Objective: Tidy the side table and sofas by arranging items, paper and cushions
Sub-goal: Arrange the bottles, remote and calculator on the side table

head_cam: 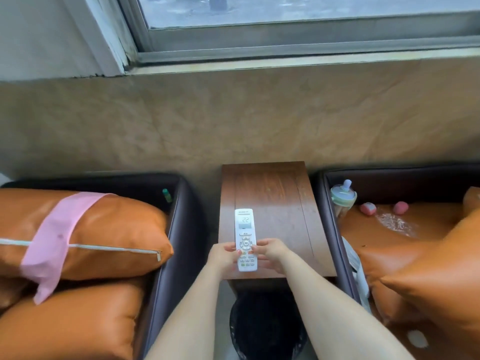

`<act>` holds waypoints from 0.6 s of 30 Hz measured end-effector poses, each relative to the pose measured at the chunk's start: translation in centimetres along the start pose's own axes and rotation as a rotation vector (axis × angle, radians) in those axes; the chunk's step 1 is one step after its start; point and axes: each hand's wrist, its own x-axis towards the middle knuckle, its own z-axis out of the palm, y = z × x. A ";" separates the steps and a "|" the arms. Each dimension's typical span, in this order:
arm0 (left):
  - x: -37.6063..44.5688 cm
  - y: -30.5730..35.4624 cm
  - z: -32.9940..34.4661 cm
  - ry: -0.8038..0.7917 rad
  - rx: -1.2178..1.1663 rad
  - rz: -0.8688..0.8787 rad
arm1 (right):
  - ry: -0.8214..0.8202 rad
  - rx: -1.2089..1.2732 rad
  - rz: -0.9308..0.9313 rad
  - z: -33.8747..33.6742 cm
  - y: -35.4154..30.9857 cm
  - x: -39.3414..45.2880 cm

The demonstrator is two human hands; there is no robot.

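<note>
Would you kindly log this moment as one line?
both hands hold: AC remote | left hand | right hand | over: wooden side table

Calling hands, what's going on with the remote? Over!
Left hand and right hand both grip the white remote. Remote lies lengthwise on the wooden side table. Nothing blocking.

Glossy white plastic remote (245, 240) in my hands; smooth wood-grain side table (275, 193); shiny orange leatherette cushions (109, 229); matt pink cloth strip (54, 240); rough plaster wall (233, 120).
</note>
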 end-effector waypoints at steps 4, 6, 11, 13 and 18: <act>4.2 0.3 -4.1 -0.001 -0.015 0.021 | 0.074 0.101 -0.014 4.1 -2.1 3.9; 4.5 0.3 -3.8 0.033 -0.037 0.038 | 0.097 0.105 -0.032 4.3 -2.6 4.1; 7.1 -0.7 -3.8 0.146 -0.083 0.004 | 0.157 0.103 0.023 5.4 -3.4 7.5; 8.0 -0.8 -3.7 0.181 -0.098 -0.012 | 0.160 0.078 0.046 5.7 -3.5 9.1; 10.8 -1.6 -4.1 0.212 -0.009 -0.032 | 0.190 0.007 0.084 6.2 -3.2 12.1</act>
